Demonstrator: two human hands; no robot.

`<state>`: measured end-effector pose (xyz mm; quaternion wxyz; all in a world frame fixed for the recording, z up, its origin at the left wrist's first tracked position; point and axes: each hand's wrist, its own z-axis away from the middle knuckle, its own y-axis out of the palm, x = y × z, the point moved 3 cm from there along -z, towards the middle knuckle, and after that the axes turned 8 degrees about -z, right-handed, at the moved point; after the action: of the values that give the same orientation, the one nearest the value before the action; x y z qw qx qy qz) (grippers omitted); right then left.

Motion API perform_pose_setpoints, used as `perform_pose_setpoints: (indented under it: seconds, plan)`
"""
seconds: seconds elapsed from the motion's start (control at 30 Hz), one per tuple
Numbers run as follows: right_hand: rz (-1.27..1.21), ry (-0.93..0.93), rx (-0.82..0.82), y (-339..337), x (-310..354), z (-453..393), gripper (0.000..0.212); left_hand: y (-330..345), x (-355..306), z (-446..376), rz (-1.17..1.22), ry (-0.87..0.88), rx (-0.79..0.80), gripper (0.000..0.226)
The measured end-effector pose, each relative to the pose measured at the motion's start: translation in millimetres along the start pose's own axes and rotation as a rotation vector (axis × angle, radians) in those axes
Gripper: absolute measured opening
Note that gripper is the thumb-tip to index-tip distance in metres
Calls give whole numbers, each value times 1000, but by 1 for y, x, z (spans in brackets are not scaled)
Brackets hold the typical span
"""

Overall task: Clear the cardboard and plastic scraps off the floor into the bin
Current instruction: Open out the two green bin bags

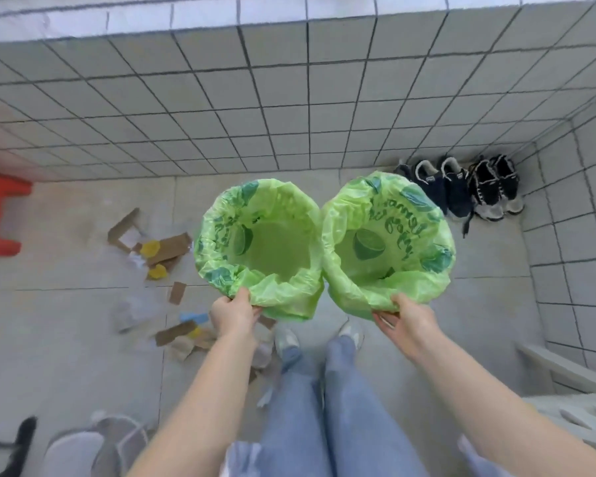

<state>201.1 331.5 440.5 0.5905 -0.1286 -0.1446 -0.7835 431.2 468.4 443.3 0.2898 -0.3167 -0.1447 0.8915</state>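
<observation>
Pale floor tiles [83, 339], bounded by a grey tiled wall [289, 98], are strewn at left with cardboard scraps [167, 249] and plastic scraps [135, 311]. Two bins, the left bin [258, 249] and right bin [389, 242], touching side by side, are lined with green bags printed with lime halves; their lettering cannot be read. Each near rim is pinched, by the left hand [233, 313] and right hand [410, 320]; dark shoes [461, 191] are seen by the wall.

bare floor [83, 339] beside cardboard scraps [167, 251]
</observation>
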Motion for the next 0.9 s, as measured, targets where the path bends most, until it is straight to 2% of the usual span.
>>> perform_pose_setpoints:
  seconds: [0.37,0.4,0.5,0.77,0.9]
  plan:
    - [278,35,130,87,-94,50,19,-143,52,-28,252,-167,-181,10]
    - [310,31,146,92,-99,52,19,-151,57,-28,294,-177,-199,5]
    - [400,20,195,105,-111,59,22,-171,75,-25,385,-218,-257,14]
    - [637,24,259,135,-143,70,19,-201,127,-9,584,-359,-370,14]
    - [738,33,293,151,-171,81,19,-222,150,-7,650,-398,-427,8]
